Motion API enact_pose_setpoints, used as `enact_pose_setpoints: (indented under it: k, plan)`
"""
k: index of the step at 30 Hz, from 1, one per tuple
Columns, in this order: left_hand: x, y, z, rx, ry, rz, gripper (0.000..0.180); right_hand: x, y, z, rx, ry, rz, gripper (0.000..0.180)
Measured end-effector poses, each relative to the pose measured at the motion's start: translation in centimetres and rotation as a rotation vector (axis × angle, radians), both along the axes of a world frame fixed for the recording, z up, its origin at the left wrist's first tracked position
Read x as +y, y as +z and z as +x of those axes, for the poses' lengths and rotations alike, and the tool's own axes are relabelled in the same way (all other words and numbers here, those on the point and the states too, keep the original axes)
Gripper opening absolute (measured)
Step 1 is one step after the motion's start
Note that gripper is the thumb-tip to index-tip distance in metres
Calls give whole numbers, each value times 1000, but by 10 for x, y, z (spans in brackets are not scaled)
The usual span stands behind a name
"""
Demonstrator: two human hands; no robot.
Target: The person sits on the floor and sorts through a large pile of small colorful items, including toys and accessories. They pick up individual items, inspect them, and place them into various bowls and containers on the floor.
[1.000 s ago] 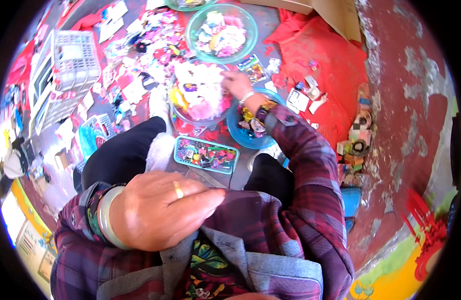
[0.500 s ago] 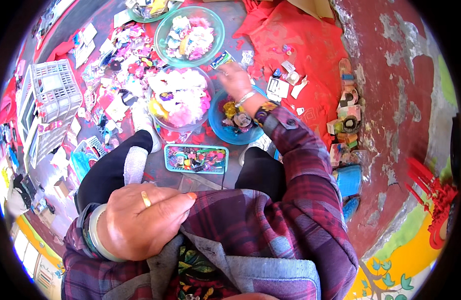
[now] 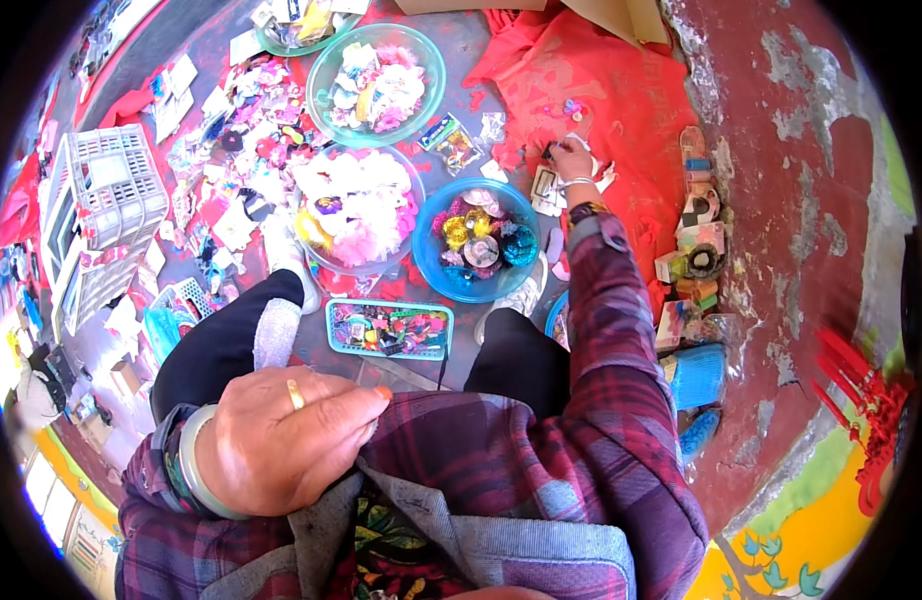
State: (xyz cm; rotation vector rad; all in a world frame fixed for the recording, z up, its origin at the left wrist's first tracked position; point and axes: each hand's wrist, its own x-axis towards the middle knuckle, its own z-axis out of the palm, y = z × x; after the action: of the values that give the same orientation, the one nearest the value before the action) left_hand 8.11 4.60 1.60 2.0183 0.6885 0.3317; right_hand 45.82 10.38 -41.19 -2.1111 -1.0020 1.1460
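My left hand (image 3: 281,440) rests in front of my body, its fingers curled together. What its palm holds, if anything, is hidden. My right hand (image 3: 573,162) reaches out over the red cloth (image 3: 631,110), fingers bent down at a small dark item beside a white card (image 3: 547,192); what they pinch is too small to make out. Nearer to me than that hand sits a blue basin (image 3: 426,262) with gold, teal and pink shiny ornaments (image 3: 477,238). Left of the hand lies a clear packet with a printed header (image 3: 449,145).
A clear bowl (image 3: 409,168) of white and pink fluffy pieces and a green bowl (image 3: 321,88) of mixed trinkets stand left. A teal-rimmed basket (image 3: 389,352) sits between my feet. Loose accessories (image 3: 251,130) and grey crates (image 3: 111,185) lie farther left; small goods (image 3: 699,235) line the right.
My right hand has moved right, from the printed packet by the blue basin to the small items on the red cloth. The packet now lies uncovered on the floor. My left hand stays put.
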Motion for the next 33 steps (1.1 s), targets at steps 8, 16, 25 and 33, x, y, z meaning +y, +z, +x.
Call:
enact_pose_setpoints:
  k: [8, 16, 25, 33]
  plan:
    - [-3, 2, -3, 10, 0, 8, 28, -10, 83, -32, 1230, -153, 237, 25]
    - [-2, 5, -3, 48, 5, 19, 28, -13, 91, -36, 1314, -302, 265, 17]
    - [5, -8, 1, 22, 26, 14, 32, 22, -35, 83, -136, -225, 29, 33]
    - [12, -8, 12, 75, 63, 10, 28, 87, 17, 29, -694, 389, -228, 48]
